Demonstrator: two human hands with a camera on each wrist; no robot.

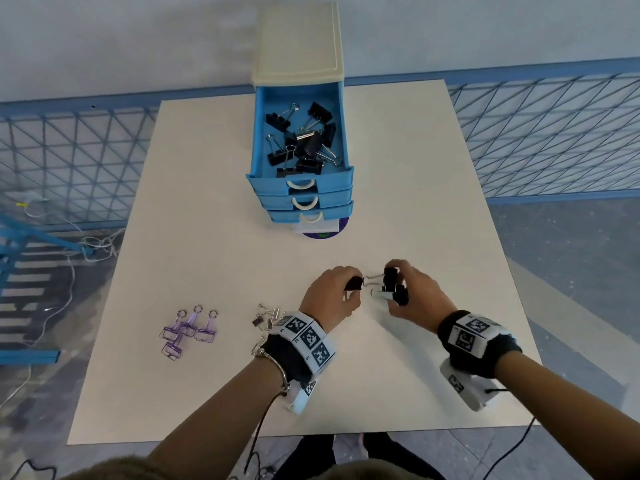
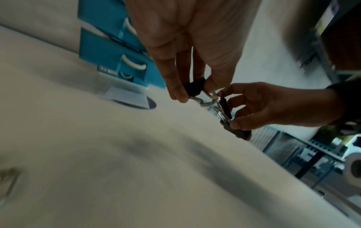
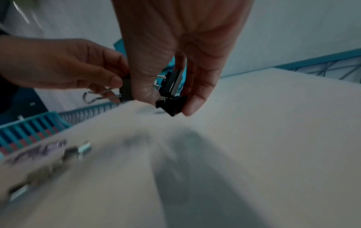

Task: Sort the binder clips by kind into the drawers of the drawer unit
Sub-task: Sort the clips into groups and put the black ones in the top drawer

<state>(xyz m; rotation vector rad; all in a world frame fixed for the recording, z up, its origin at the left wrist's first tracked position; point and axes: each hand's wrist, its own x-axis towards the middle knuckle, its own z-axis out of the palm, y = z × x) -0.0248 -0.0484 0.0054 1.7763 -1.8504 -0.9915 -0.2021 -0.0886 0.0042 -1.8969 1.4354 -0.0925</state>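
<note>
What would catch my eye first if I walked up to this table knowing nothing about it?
Probably the blue drawer unit at the table's far edge, its top drawer pulled open and heaped with black binder clips. Nearer, the left hand and right hand each pinch black clips, whose wire handles look tangled together. To the left lie purple clips and silver clips.

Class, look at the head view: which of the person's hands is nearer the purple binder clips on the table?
Left. The left hand is just right of the purple binder clips; the right hand lies farther right.
</note>
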